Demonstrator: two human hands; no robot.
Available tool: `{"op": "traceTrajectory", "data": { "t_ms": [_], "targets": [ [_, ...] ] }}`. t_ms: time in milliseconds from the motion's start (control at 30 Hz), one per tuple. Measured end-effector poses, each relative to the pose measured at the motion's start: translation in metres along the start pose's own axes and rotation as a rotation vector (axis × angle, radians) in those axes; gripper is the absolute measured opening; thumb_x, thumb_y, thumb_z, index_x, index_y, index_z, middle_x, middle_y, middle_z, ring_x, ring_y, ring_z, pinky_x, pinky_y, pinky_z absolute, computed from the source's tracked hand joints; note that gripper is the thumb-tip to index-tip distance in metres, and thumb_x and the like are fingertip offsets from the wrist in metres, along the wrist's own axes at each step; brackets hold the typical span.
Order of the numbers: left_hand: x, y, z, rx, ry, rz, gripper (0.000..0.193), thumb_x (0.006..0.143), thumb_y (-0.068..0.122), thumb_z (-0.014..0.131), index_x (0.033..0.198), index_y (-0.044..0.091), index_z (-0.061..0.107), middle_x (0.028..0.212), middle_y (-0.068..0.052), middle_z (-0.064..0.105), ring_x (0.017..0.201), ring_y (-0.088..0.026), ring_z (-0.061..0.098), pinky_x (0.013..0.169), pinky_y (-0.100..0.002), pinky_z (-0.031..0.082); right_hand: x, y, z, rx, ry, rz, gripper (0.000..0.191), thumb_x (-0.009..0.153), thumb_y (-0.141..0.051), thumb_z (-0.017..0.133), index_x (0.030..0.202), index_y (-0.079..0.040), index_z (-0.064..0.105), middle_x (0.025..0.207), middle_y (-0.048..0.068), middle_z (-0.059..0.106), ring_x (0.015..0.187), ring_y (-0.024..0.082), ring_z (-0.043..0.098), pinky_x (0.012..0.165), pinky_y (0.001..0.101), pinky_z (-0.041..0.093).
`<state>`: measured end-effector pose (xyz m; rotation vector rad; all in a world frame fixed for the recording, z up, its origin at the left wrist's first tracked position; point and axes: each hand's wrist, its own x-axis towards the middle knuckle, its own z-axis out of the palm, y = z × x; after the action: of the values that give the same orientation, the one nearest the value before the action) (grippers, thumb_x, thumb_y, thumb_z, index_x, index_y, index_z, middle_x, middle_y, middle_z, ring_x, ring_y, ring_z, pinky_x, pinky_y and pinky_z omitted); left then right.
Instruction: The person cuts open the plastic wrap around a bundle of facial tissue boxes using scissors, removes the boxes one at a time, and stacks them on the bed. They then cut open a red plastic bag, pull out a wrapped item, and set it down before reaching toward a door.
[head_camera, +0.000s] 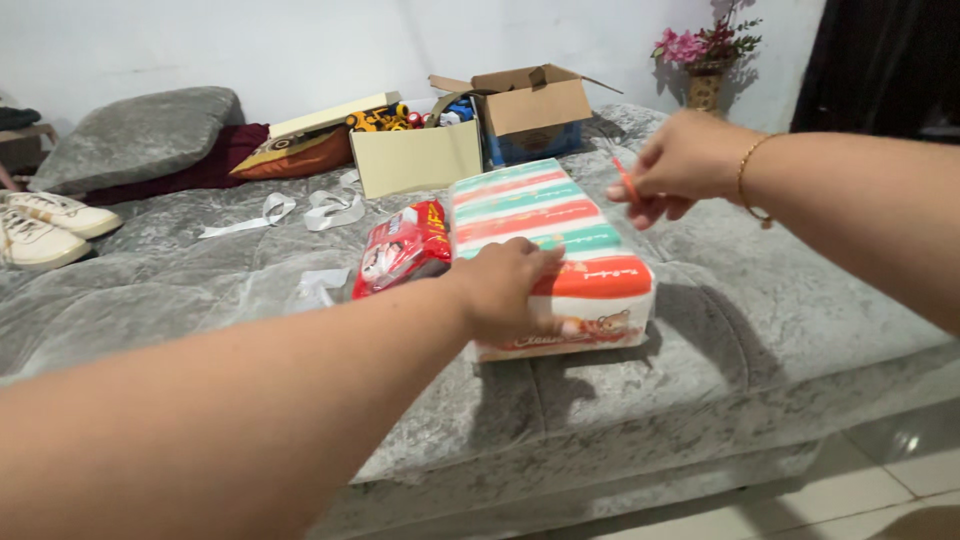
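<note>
A long pack of tissue packets (540, 215), striped in orange, green and white, lies on the grey bed (180, 290). My left hand (505, 285) rests palm down on its near end, pressing it. My right hand (678, 165) hovers just right of the pack and pinches a thin orange strip (624, 178) between thumb and fingers; a gold bracelet sits on that wrist. A smaller red plastic packet (402, 248) lies against the pack's left side.
Behind stand an open cream box (415, 155) with toys and an open brown carton (530, 105). White ribbon strips (330, 208) lie on the bed. A grey pillow (135, 135) and white sneakers (45, 225) are at left, a flower vase (705, 60) at back right. Tiled floor lies below right.
</note>
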<state>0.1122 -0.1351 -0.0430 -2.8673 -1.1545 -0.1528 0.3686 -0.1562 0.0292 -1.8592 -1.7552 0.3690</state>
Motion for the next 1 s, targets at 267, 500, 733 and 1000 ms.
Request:
{"op": "traceTrajectory", "data": {
  "t_ms": [267,500,733,1000],
  "targets": [
    [-0.01,-0.001,-0.006,-0.027,0.121,0.083,0.086,0.068,0.039,0.088,0.145,0.025,0.053,0.143,-0.007,0.055,0.132,-0.03,0.053,0.104,-0.046,0.049,0.047,0.13,0.002,-0.693,-0.049,0.257,0.041,0.086,-0.052,0.08,0.069,-0.015,0.087,0.066,-0.004,0.079,0.058,0.008,0.069,0.068,0.0302,0.056],
    [-0.009,-0.018,0.004,-0.035,0.153,0.23,0.07,0.081,0.032,0.08,0.145,0.017,0.054,0.137,-0.011,0.06,0.125,-0.034,0.058,0.101,-0.043,0.048,0.038,0.182,0.034,-0.822,-0.231,0.43,0.04,0.078,-0.049,0.087,0.064,-0.012,0.085,0.057,0.001,0.073,0.053,0.014,0.069,0.06,0.0314,0.056],
    [-0.004,-0.019,0.013,0.024,0.137,0.199,0.06,0.091,0.036,0.068,0.146,0.018,0.052,0.14,-0.015,0.057,0.125,-0.034,0.056,0.1,-0.045,0.047,0.032,0.195,0.06,-0.902,-0.014,0.401,0.048,0.062,-0.053,0.099,0.066,-0.009,0.082,0.07,0.01,0.076,0.07,0.024,0.075,0.071,0.0368,0.059],
    [-0.011,-0.007,0.022,0.099,0.21,0.144,0.052,0.094,0.036,0.063,0.143,0.02,0.057,0.138,-0.011,0.06,0.123,-0.032,0.06,0.096,-0.048,0.05,0.046,0.191,0.064,-0.887,-0.109,0.343,0.044,0.062,-0.047,0.098,0.072,-0.007,0.084,0.075,0.011,0.079,0.072,0.024,0.078,0.073,0.0365,0.062]
  ]
}}
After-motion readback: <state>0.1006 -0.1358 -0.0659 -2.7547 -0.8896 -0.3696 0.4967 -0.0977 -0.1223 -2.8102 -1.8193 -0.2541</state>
